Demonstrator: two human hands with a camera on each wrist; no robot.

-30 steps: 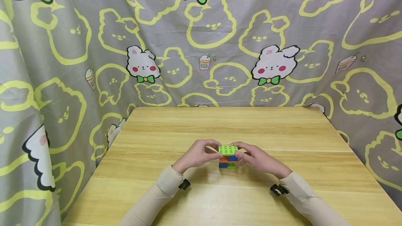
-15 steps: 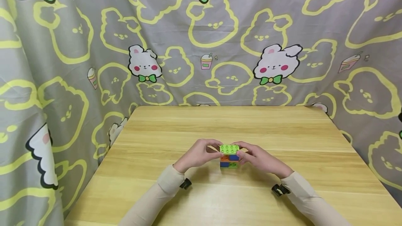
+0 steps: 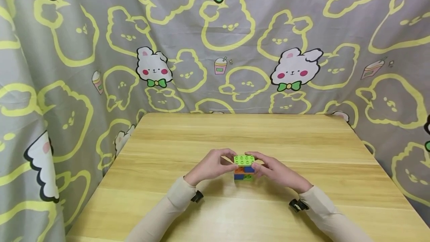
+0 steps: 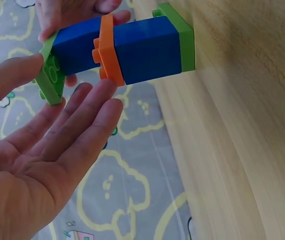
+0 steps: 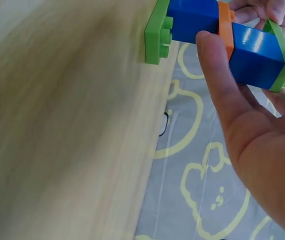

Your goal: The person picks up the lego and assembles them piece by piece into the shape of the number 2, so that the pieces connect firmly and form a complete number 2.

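Note:
A small tower of toy building bricks stands on the table. Its green bottom plate point(image 4: 185, 42) carries a blue brick point(image 4: 150, 50) at one side. Above that lies an orange plate point(image 4: 111, 57), then another blue brick point(image 5: 256, 55) on the opposite side. A studded light green plate point(image 3: 244, 159) tops it. My left hand point(image 3: 212, 166) pinches the left end of this top plate between thumb and finger, its other fingers spread beside the tower. My right hand point(image 3: 276, 170) grips the right end of the top plate, one finger reaching down beside the orange plate.
The wooden table point(image 3: 168, 133) extends around the tower on all sides. A grey patterned curtain point(image 3: 188, 18) hangs behind the table and along its sides. Each wrist bears a small black camera, such as the left one point(image 3: 197, 196).
Both hands keep their places on the top plate and the tower looks the same. Only the head view shifts slightly.

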